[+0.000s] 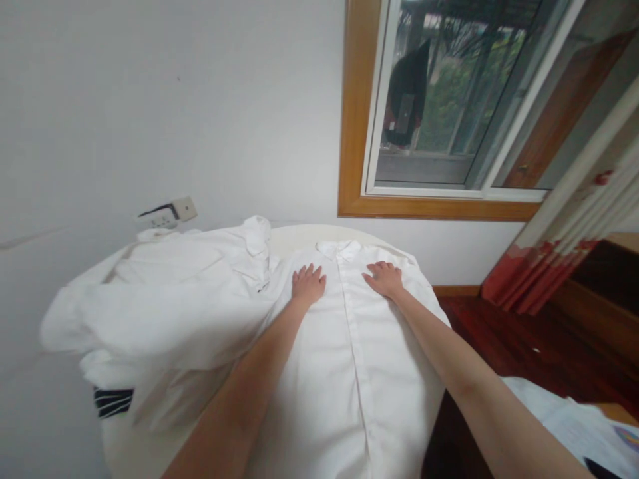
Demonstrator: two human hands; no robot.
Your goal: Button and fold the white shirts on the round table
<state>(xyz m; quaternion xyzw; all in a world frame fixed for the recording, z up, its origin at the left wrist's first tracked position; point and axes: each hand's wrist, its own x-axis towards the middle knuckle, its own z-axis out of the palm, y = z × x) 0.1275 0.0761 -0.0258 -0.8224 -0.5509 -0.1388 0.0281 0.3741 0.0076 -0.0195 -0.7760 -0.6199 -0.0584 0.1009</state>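
Observation:
A white button-up shirt [324, 359] lies spread out front side up, its collar [339, 250] toward the wall and its button strip running down the middle. My left hand [308, 285] rests flat on the chest of the shirt, left of the button strip, fingers stretched. On the other side of the strip, my right hand [384, 278] lies on the cloth near the shoulder with its fingers apart. Neither hand grips anything. The lower end of the shirt runs out of view at the bottom.
A heap of white clothes [170, 306] covers the left of the round, cream-coloured table [309, 234]. Behind are a wall socket [162, 216] and a wood-framed window [444, 207]. A curtain [544, 253] hangs at right above the dark red floor [479, 339]. White fabric [559, 412] lies lower right.

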